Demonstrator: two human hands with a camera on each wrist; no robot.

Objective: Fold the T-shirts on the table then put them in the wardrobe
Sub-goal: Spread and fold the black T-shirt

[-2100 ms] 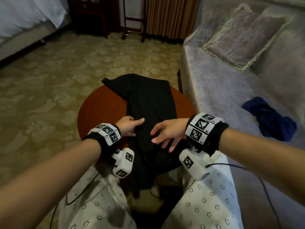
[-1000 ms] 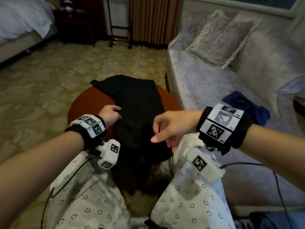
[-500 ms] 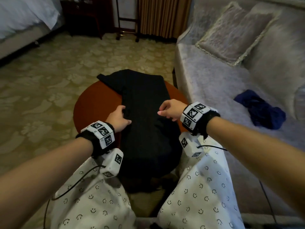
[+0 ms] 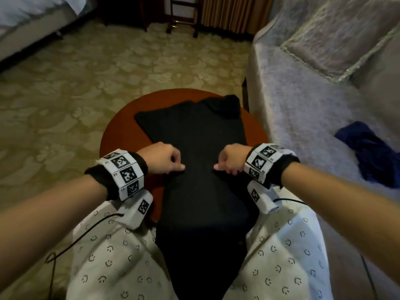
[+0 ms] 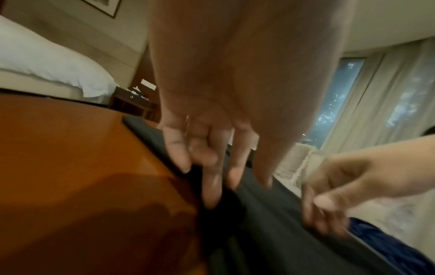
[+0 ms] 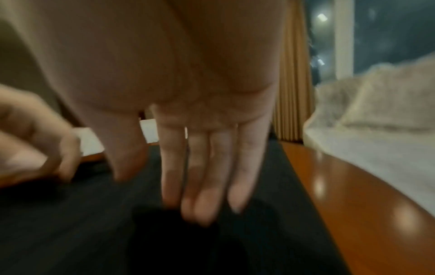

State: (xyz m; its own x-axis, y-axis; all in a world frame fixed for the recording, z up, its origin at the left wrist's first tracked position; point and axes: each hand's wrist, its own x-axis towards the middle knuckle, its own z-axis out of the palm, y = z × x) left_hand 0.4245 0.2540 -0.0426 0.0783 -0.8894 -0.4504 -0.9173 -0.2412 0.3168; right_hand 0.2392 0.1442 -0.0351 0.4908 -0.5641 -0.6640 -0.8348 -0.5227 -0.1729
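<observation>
left hand and right hand side by side, palms down, fingers curled, thumbs pointing inward

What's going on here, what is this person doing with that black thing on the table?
A seated person is folding a black T-shirt laid lengthwise on a small round wooden table, its lower end hanging off towards their lap. The left hand and the right hand each hold one side edge near the middle, thumbs pointing inward. A crumpled blue garment lies on the sofa beside the table. No wardrobe is in view.
</observation>
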